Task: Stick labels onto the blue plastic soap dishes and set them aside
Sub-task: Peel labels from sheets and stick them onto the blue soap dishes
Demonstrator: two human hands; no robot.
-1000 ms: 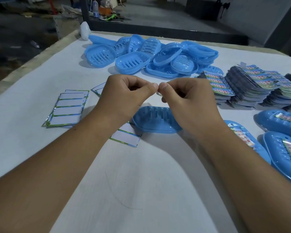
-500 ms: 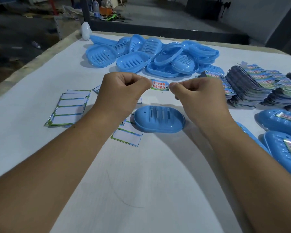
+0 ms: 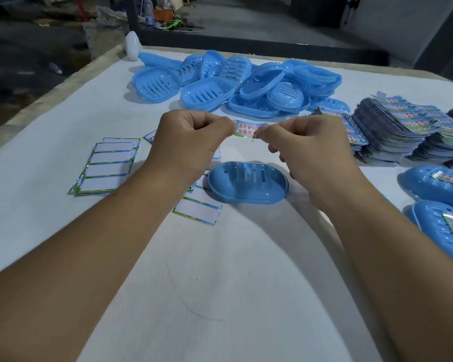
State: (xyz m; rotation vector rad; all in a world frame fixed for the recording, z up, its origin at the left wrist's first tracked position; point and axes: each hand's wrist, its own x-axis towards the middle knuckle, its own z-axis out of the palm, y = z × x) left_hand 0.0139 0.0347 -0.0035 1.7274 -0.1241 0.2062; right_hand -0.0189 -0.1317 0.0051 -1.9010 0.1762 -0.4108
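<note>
Head view is showing both hands raised above the middle of the tabletop [image 3: 220,296], which is covered in a white sheet. The left hand [image 3: 191,142] is pinching the left end of a label [image 3: 245,129] between curled fingers and thumb, and the right hand [image 3: 309,150] is pinching its right end the same way, so the label is hanging stretched between them with its red print facing the camera. Just below the label, an unlabelled soap dish [image 3: 247,182] is lying upside down on the sheet, slotted base up, between the two wrists. A pile of blue dishes [image 3: 236,84] is sitting toward the far edge. Spent backing sheets [image 3: 107,165] are lying near the left edge, with more [image 3: 196,210] partly under the left forearm. Stacks of printed label sheets [image 3: 403,131] are standing toward the right edge, beyond the right hand. Two labelled dishes [image 3: 437,186] are resting at the right edge, nearer than the stacks.
</note>
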